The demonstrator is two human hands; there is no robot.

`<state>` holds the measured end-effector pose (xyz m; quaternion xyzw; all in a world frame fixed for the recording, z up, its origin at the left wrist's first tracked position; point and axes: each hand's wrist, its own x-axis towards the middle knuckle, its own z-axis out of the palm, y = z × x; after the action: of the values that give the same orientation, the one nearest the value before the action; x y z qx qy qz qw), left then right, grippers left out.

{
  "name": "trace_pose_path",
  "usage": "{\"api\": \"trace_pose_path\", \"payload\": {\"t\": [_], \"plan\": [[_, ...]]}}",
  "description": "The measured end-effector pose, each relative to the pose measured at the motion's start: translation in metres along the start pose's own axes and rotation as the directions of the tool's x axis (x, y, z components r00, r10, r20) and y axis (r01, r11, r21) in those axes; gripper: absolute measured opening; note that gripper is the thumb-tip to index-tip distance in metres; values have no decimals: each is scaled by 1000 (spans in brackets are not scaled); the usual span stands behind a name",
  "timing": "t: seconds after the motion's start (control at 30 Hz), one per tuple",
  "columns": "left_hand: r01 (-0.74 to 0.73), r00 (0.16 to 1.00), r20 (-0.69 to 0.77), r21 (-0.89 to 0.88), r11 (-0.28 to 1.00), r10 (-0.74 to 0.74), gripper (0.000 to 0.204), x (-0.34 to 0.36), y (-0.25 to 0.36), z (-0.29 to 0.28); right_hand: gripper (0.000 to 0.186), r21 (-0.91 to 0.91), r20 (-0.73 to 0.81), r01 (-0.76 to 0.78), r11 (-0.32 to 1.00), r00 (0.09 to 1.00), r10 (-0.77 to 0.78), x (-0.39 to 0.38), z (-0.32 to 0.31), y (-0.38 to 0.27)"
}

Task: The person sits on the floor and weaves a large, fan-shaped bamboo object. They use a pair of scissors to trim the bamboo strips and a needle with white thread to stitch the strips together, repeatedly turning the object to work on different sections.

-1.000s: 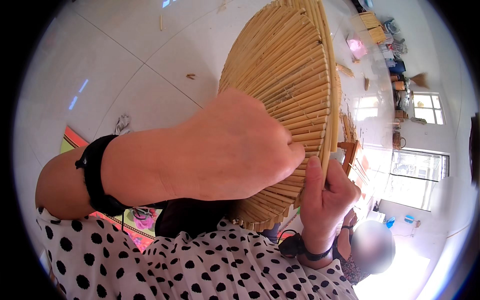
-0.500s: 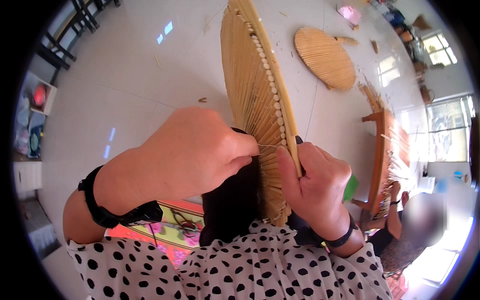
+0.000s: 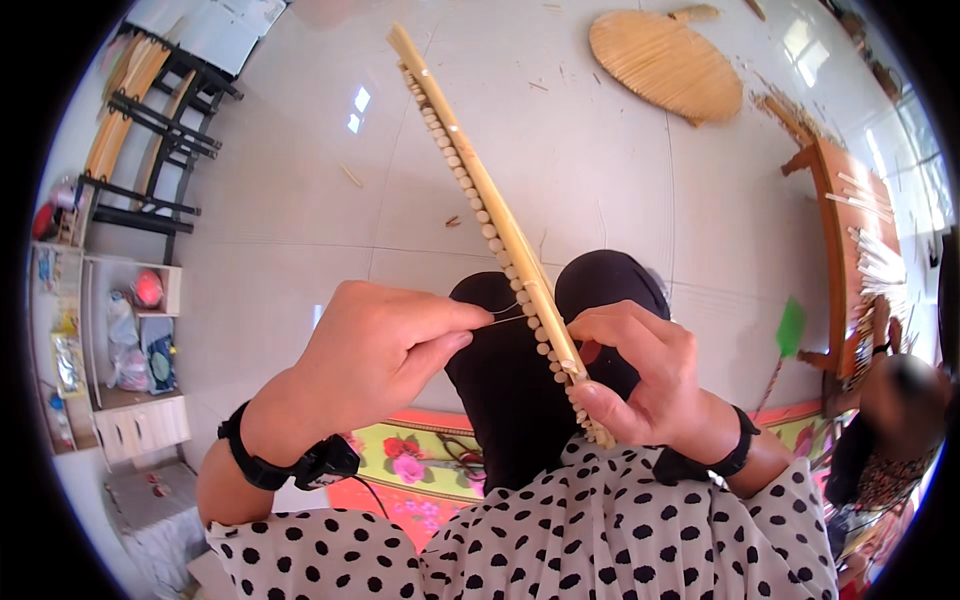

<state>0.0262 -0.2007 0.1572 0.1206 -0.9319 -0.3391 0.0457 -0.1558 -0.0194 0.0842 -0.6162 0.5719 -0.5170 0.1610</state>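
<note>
A panel of pale plant stalks (image 3: 490,231) stands edge-on over my dark-clothed knees, slanting from far left to near right. Its round cut stalk ends line up along a flat, bamboo-like rim strip (image 3: 510,229). My right hand (image 3: 645,380) grips the near part of this panel from the right, thumb on the rim and fingers partly hidden behind it. Left of the panel, my left hand (image 3: 375,335) pinches a thin thread (image 3: 508,319) between thumb and forefinger. The thread runs from the fingertips to the row of stalk ends.
A similar flat round panel (image 3: 665,65) lies on the floor beyond. At right, a wooden bench (image 3: 840,240) bears pale stalks, with another person (image 3: 860,450) beside it and a green fly swatter (image 3: 790,328) nearby. Scissors (image 3: 462,455) lie on a floral mat (image 3: 400,448).
The panel has turned from showing its broad inner face to nearly edge-on, its far end tipping left. My left hand is farther from the rim, with more thread showing. My right hand's grip has shifted.
</note>
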Motion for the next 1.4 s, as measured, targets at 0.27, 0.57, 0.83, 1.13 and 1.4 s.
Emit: {"api": "trace_pose_path", "payload": {"t": [0.27,0.57,0.83,1.13,1.4], "plan": [[48,998,38,46,998,-50,19,5,8,1,49,308,52,-2,951,999,-15,-23,-6,24],[35,999,28,153,988,-40,20,2,14,3,58,468,32,24,883,999,-44,-26,6,39],[34,995,82,215,976,-53,26,6,21,-6,55,580,-21,24,814,1000,-15,-28,17,43],[92,993,67,48,995,-95,20,12,16,-1,55,573,-88,86,815,995,-43,-28,22,50],[166,983,82,-27,986,-163,18,13,18,3,60,552,-137,140,822,988,-76,-27,26,54]]}}
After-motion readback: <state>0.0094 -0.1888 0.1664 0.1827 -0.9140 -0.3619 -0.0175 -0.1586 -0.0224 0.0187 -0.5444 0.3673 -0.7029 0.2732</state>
